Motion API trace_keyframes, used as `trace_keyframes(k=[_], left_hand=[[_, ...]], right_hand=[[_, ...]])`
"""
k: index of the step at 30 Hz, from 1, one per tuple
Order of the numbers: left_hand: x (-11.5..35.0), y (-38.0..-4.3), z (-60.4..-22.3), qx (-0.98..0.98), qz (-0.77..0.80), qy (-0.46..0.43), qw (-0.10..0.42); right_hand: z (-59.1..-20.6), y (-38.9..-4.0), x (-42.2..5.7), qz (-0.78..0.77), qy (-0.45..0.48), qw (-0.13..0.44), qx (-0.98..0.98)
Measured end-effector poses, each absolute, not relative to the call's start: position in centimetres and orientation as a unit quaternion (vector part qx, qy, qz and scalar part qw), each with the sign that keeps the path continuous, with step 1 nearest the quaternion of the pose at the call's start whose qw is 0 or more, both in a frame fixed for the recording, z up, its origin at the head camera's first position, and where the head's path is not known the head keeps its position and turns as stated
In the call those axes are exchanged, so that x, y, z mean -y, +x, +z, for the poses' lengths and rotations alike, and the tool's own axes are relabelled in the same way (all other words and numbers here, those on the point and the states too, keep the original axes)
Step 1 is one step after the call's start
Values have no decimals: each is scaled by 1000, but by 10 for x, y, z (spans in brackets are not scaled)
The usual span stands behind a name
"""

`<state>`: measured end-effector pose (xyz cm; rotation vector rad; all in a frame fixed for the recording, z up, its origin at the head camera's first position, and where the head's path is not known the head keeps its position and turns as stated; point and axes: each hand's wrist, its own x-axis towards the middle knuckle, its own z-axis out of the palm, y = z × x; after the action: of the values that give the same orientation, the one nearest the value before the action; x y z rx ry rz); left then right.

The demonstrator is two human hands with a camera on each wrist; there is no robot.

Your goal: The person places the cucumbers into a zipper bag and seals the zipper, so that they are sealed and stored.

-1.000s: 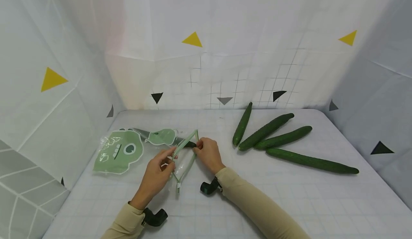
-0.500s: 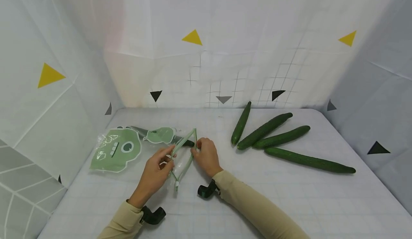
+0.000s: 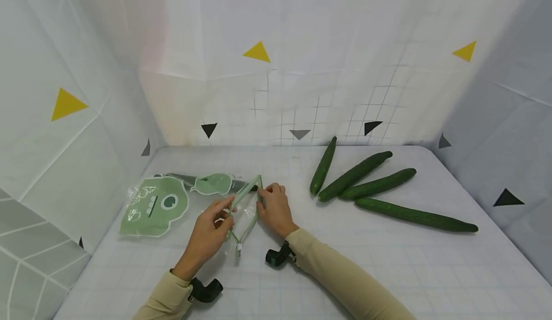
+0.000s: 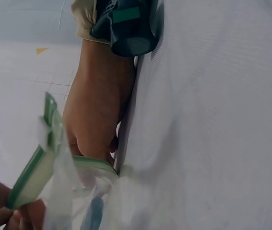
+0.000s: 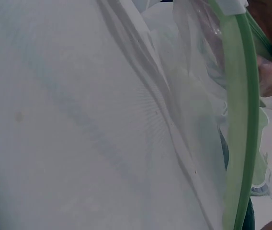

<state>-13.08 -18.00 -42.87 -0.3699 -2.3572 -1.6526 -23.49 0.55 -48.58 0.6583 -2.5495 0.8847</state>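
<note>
A clear zip bag (image 3: 154,206) with green one-eyed monster prints lies at the left of the table in the head view. Its mouth, edged by a green zip strip (image 5: 241,143), gapes between the hands. Inside lies a cucumber (image 3: 180,178), dimmed by the plastic, its dark end close to the right fingertips. The left hand (image 3: 211,231) pinches the near left side of the strip between thumb and fingers. Across the mouth, the right hand (image 3: 276,211) has its curled fingers on the opposite side of the strip; through the plastic, fingers show past the edge in the left wrist view.
Several loose cucumbers fan out at the right: one upright-lying cucumber (image 3: 323,165), others beside it, and the nearest cucumber (image 3: 416,214) pointing right. White sheet walls enclose the table (image 3: 345,272) at the back and sides. Each wrist carries a black camera (image 3: 207,290).
The cucumber's dark end has slid left, deeper into the bag and away from the right fingertips. The bag's printed part shifts slightly; both hands stay nearly in place.
</note>
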Motion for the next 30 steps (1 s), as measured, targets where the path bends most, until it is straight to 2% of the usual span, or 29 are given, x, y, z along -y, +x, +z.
trace_keyframes(k=[8,17,21,30], left_hand=[[179,-130,-433,818,-550,-121,114],[175,-128,-434,819,-549,-114,123],[173,-127,-435,819,-549,-111,122],[176,-129,-434,831,-530,-104,132]], right_hand=[[-488,-234,-8,280,261,187,905],[-480,-233,-17,393,225,135,881],[-466,-235,-31,423,218,122,871],[-438,-244,-88,402,236,145,873]])
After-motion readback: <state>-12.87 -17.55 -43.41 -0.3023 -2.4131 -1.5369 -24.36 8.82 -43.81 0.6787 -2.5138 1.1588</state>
